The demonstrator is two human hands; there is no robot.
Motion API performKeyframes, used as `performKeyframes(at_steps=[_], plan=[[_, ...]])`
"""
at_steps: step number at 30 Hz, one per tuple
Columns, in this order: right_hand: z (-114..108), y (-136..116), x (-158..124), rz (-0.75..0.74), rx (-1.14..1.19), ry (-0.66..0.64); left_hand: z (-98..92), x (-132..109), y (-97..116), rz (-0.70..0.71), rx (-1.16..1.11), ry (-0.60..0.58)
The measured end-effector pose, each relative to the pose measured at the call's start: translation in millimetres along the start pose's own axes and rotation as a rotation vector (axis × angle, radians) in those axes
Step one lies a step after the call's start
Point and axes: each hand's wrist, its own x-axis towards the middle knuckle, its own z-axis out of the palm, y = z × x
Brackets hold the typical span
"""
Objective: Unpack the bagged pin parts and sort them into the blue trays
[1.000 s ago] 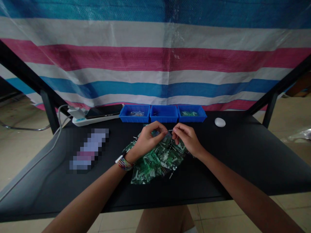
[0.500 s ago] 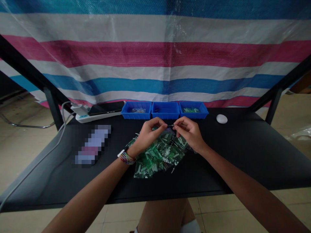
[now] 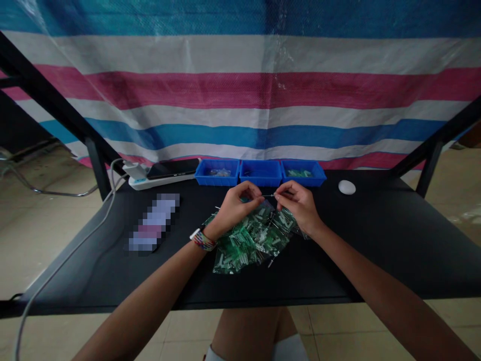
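Above the pile, my left hand (image 3: 240,204) and my right hand (image 3: 298,204) face each other with fingertips pinched. Between them runs a thin metallic rod (image 3: 268,195), gripped at one end by each hand; its exact kind is too small to make out. Under the hands lies a heap of small clear bags (image 3: 244,240) with green and white slender pieces inside. A beaded bracelet and a white band circle my left wrist.
Behind the heap stand a left blue bin (image 3: 217,180) with small clear pieces, a middle blue bin (image 3: 260,181) and a right blue bin (image 3: 303,181) with green-white pieces. A white power strip (image 3: 141,184), black phone (image 3: 165,169), blurred-out phone (image 3: 155,220) and white mouse-like object (image 3: 346,187) lie on the black table (image 3: 394,240).
My fingertips are slightly farther apart, and more of the thin rod shows between them. The whole view has shifted a little, so the table appears farther right.
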Motion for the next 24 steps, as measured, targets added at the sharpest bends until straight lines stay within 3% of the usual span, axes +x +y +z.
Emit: performKeyframes(at_steps=[18,24], plan=[[-1.7,-1.0,-2.7,-0.07,-0.109,-0.015,-0.9,-2.7,8.2,-0.001,-0.009,-0.04],[-3.0,1.0,-0.8,0.043,-0.057,-0.063,0.8,-1.7,1.4,-0.01,-0.06,-0.022]])
